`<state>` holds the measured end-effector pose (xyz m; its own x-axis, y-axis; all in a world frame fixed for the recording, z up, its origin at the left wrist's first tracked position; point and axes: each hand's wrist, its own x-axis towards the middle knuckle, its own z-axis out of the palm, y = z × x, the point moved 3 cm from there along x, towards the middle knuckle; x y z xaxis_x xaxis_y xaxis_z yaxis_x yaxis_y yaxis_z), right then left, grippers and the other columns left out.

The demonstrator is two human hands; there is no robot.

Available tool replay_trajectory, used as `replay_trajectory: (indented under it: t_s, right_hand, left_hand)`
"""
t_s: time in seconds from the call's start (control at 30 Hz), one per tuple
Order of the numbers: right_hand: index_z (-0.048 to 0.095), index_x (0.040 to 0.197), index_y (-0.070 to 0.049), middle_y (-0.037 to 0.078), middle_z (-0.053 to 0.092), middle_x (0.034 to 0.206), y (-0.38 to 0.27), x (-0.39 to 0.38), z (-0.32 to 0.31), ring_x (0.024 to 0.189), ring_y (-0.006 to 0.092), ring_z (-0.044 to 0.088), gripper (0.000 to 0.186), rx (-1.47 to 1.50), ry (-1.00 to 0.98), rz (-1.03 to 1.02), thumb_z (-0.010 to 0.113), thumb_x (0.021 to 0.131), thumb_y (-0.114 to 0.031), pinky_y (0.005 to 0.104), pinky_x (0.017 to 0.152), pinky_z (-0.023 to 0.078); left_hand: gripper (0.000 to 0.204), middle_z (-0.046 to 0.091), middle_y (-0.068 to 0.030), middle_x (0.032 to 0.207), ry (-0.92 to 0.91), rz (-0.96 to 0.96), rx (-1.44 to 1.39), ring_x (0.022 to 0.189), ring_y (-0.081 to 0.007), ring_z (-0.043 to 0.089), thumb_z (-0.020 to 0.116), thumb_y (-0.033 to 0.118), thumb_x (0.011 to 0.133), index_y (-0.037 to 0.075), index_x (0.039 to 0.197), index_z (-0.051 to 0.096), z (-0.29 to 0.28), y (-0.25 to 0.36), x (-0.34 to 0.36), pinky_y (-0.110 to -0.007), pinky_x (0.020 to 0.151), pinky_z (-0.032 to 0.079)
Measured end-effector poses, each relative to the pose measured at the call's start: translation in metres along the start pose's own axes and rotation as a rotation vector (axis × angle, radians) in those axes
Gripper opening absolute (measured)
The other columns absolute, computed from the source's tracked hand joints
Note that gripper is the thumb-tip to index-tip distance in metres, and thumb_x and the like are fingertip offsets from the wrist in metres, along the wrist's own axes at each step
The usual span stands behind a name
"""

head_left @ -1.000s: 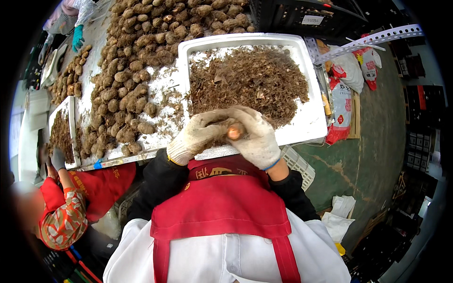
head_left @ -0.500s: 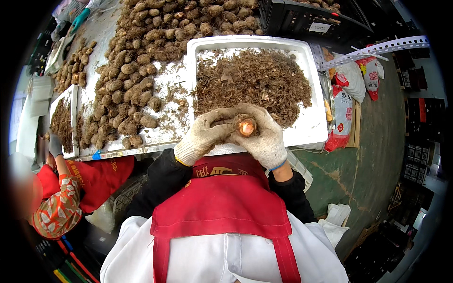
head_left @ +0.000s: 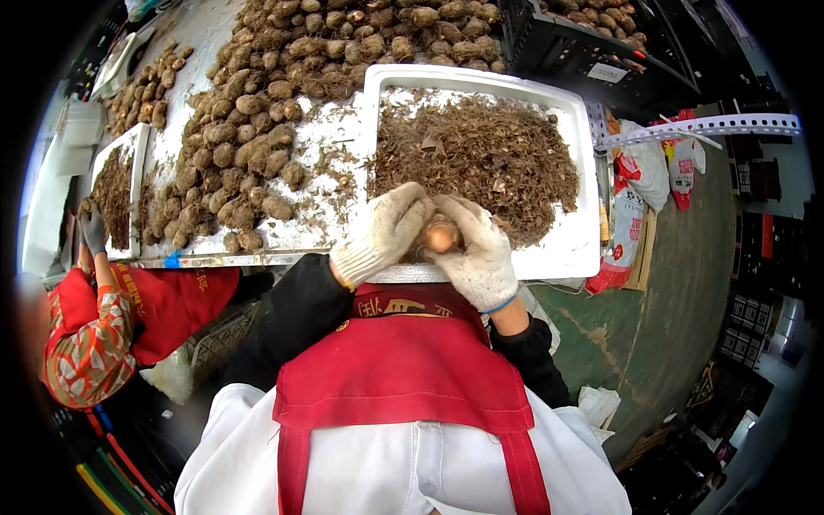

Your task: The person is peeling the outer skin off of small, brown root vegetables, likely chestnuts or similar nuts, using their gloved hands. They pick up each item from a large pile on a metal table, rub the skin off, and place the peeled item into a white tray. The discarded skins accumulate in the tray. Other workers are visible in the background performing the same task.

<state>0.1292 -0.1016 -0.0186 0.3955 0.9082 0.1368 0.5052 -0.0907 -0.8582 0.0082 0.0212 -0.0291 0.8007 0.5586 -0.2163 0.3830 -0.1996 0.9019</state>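
Observation:
A brown root with a pale orange end (head_left: 442, 237) is held between both hands at the near edge of a white foam tray (head_left: 584, 232). My left hand (head_left: 383, 232), in a soiled white knit glove, is closed around the root's left side, its fingers curled over. My right hand (head_left: 474, 253), gloved alike with a blue cuff, cups the root from the right with its thumb and fingers. Fibrous brown peelings (head_left: 476, 154) fill much of the tray behind my hands. Many hairy brown roots (head_left: 253, 146) lie heaped on the table to the left.
A black crate (head_left: 584, 69) of roots stands at the back right. Sacks (head_left: 627, 215) lie right of the table near a perforated white rail (head_left: 712, 124). At the left, a co-worker's gloved hand (head_left: 93, 227) is beside a smaller foam tray (head_left: 136, 193). A smaller root pile (head_left: 146, 86) lies beyond.
The view has shifted, so the table sits further right. My fingers have moved around the root, whose pale end now faces slightly differently. The co-worker with teal gloves has left view.

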Motion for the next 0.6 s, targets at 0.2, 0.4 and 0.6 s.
replay_trajectory:
  t_s: [0.2, 0.4, 0.6]
  right_hand:
    - [0.062, 0.124, -0.009, 0.013, 0.064, 0.124, -0.002, 0.009, -0.009, 0.115, 0.0295, 0.062, 0.064, 0.124, -0.044, 0.161, 0.086, 0.066, -0.014, 0.0376, 0.099, 0.051]
    - [0.062, 0.125, -0.009, 0.014, 0.064, 0.122, 0.002, 0.016, -0.001, 0.113, 0.0308, 0.062, 0.062, 0.003, -0.058, 0.159, 0.084, 0.067, -0.017, 0.0387, 0.097, 0.051]
    - [0.062, 0.124, -0.008, 0.013, 0.064, 0.121, 0.010, 0.012, 0.003, 0.112, 0.0299, 0.064, 0.061, 0.060, -0.051, 0.255, 0.085, 0.068, -0.017, 0.0379, 0.096, 0.052]
  left_hand:
    - [0.026, 0.061, -0.0071, 0.080, 0.157, 0.027, -0.377, 0.069, -0.0137, 0.059, 0.049, 0.020, 0.103, 0.000, 0.119, 0.053, 0.007, -0.016, 0.005, -0.029, 0.062, 0.050]
    - [0.012, 0.058, -0.0047, 0.076, 0.088, 0.155, 0.131, 0.067, -0.0157, 0.058, 0.051, 0.010, 0.098, 0.002, 0.104, 0.055, -0.004, 0.019, -0.006, -0.034, 0.059, 0.049]
    - [0.016, 0.063, -0.0177, 0.083, 0.145, 0.132, 0.075, 0.077, -0.0353, 0.065, 0.051, 0.015, 0.099, 0.002, 0.106, 0.057, 0.002, -0.008, 0.001, -0.041, 0.068, 0.050]
